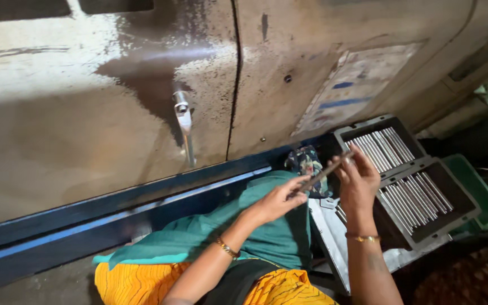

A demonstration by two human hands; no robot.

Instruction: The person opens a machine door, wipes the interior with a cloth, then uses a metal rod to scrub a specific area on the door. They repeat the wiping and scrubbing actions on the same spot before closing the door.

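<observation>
My left hand [278, 200] pinches the near end of a thin metal rod [324, 171]. My right hand [358, 182] holds the rod's far end with fingertips raised, just in front of a grey tray [408, 195]. The tray has two compartments, each filled with several shiny metal rods [379, 148] lying side by side. Both wrists wear gold bangles. A green cloth [266, 226] and an orange garment [142, 282] cover my lap below the hands.
A large worn beige machine panel [86, 113] with a metal handle [184, 121] fills the view above. A blue metal rail [114, 214] runs along its base. A patterned cloth [307, 161] lies beside the tray. A green plastic bin [478, 192] sits to the right.
</observation>
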